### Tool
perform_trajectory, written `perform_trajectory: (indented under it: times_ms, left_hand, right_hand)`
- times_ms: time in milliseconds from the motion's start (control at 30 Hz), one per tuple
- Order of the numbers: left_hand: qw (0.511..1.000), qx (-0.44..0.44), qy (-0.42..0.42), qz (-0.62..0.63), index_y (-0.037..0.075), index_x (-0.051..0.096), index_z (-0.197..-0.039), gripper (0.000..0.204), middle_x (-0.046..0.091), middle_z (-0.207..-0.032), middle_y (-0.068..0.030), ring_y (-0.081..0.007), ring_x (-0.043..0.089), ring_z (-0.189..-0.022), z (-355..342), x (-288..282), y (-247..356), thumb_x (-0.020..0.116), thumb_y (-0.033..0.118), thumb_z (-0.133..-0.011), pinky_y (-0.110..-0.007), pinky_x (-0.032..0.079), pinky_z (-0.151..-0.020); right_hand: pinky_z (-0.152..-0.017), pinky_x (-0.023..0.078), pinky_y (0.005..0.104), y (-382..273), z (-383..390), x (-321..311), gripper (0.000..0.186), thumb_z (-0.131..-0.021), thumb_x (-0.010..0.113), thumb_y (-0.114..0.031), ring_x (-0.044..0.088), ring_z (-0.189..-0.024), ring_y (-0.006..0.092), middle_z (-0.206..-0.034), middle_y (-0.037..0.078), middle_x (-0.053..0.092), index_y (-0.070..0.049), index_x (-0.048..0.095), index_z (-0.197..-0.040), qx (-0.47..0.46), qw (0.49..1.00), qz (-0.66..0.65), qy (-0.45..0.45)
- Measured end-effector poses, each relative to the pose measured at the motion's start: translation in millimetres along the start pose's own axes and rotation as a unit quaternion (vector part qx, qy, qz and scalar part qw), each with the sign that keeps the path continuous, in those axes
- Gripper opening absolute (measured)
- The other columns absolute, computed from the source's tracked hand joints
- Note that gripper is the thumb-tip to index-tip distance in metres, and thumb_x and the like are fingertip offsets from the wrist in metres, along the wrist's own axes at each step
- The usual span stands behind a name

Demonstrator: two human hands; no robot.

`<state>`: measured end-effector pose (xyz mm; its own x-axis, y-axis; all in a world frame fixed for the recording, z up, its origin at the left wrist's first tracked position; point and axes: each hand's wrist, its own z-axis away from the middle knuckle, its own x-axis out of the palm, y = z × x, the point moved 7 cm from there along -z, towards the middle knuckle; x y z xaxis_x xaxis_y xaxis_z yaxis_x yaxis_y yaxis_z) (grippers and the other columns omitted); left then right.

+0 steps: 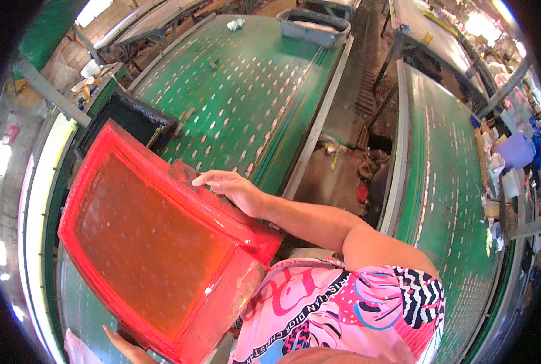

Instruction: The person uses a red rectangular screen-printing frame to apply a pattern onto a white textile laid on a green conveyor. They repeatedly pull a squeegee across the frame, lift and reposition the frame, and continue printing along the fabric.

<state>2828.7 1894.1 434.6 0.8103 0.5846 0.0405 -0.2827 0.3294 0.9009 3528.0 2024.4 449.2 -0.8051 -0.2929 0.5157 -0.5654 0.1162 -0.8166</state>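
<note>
A screen printing frame (pixel 143 233), smeared with bright red ink around a brown translucent mesh, is tilted in front of me at the left. My right hand (pixel 233 189) grips its upper right edge, fingers bent over a red-stained block (pixel 188 174) on that side. Low in the picture, my left hand (pixel 126 347) holds the opposite edge, with only part of its fingers showing. The frame's near end rests close to my pink patterned shirt (pixel 319 303). Its underside is hidden from me.
A long green printing table (pixel 222 91) with rows of small pale printed marks stretches ahead. On it are a black tray (pixel 125 118), a grey tub (pixel 315 27) and a crumpled white wad (pixel 236 25). Across a littered aisle stands another green table (pixel 446 182).
</note>
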Motion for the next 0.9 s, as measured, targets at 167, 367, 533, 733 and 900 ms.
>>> perform_trajectory:
  times_ms: [167, 367, 533, 733, 900]
  left_hand:
    - [0.993, 0.117, -0.002, -0.024, 0.000, 0.045, -0.164, 0.100, 0.056, -0.156, -0.0178, -0.0387, 0.056, -0.143, 37.5, 98.4, -28.5, 0.052, 0.079, -0.102, -0.059, 0.041, -0.121]
    - [0.999, 0.020, 0.023, 0.014, 0.001, 0.046, -0.163, 0.101, 0.056, -0.158, -0.0173, -0.0399, 0.056, -0.142, 47.0, 210.6, -36.8, 0.052, 0.080, -0.100, -0.060, 0.042, -0.120]
    - [0.999, -0.025, -0.021, 0.042, 0.000, 0.055, -0.154, 0.099, 0.063, -0.150, -0.0169, -0.0403, 0.061, -0.136, 94.3, 320.1, -52.8, 0.051, 0.082, -0.099, -0.058, 0.045, -0.118]
    - [0.997, -0.002, 0.075, 0.030, -0.003, 0.057, -0.149, 0.099, 0.065, -0.147, -0.0167, -0.0394, 0.063, -0.132, 167.2, 446.3, -61.4, 0.054, 0.082, -0.098, -0.055, 0.046, -0.117]
    - [0.997, 0.013, 0.071, 0.028, -0.003, 0.060, -0.140, 0.093, 0.069, -0.136, -0.0173, -0.0376, 0.067, -0.126, 169.2, 528.4, -59.6, 0.057, 0.080, -0.100, -0.053, 0.049, -0.115]
  right_hand:
    - [-0.122, 0.035, 0.0394, -36.6, -21.1, -61.8, 0.049, -0.107, 0.066, -0.033, 0.053, -0.146, 0.0216, -0.149, 0.009, 0.067, -0.001, 0.070, -0.144, 0.007, 0.999, 0.044, 0.001]
    - [-0.119, 0.035, 0.0374, -73.8, -53.5, -160.7, 0.046, -0.107, 0.063, -0.031, 0.054, -0.139, 0.0180, -0.146, 0.006, 0.068, -0.002, 0.071, -0.142, 0.013, 1.000, 0.014, 0.004]
    - [-0.121, 0.031, 0.0369, -128.4, -74.1, -265.3, 0.049, -0.105, 0.063, -0.032, 0.052, -0.142, 0.0189, -0.149, 0.008, 0.066, -0.001, 0.070, -0.142, 0.000, 1.000, 0.013, -0.021]
    - [-0.119, 0.033, 0.0389, -220.5, -115.1, -358.9, 0.044, -0.105, 0.065, -0.036, 0.051, -0.146, 0.0218, -0.154, 0.010, 0.064, -0.003, 0.073, -0.133, 0.020, 0.999, 0.004, -0.042]
    - [-0.118, 0.034, 0.0383, -272.0, -133.9, -421.9, 0.042, -0.106, 0.066, -0.038, 0.052, -0.146, 0.0214, -0.152, 0.010, 0.066, -0.005, 0.074, -0.131, 0.015, 0.999, 0.023, -0.022]
